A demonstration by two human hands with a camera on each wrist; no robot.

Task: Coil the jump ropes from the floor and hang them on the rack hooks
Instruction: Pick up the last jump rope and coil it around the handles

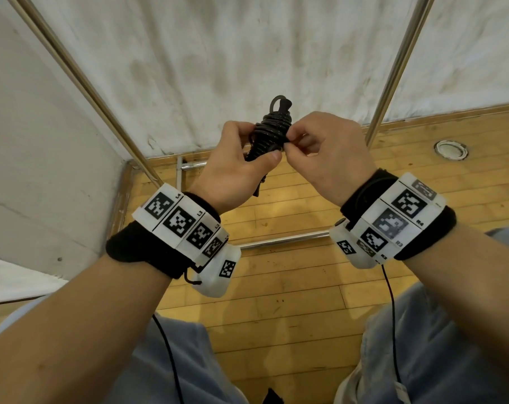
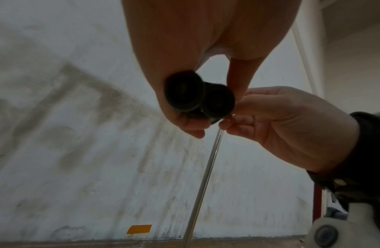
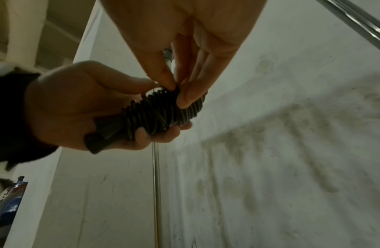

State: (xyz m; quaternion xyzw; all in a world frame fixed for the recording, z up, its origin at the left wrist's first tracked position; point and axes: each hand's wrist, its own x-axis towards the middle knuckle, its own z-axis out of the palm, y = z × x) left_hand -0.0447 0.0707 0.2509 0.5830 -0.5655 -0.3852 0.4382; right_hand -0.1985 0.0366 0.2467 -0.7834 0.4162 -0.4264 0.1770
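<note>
A black jump rope (image 1: 272, 132) is wound in tight turns round its two handles, held up at chest height before the wall. My left hand (image 1: 241, 158) grips the bundle from below, fingers curled round the handles and thumb pressed on the coils. My right hand (image 1: 311, 141) pinches a strand of the cord at the bundle's right side. In the left wrist view the two round handle ends (image 2: 197, 97) face the camera. The right wrist view shows the wound coils (image 3: 163, 110) with my right fingertips (image 3: 184, 99) on them. No rack hook is in view.
Two slanted metal rack poles (image 1: 81, 83) (image 1: 399, 68) rise on either side of my hands. Low metal bars (image 1: 282, 240) run across the wooden floor (image 1: 276, 287). A stained white wall (image 1: 218, 53) stands behind, and a round metal floor fitting (image 1: 451, 149) lies at the right.
</note>
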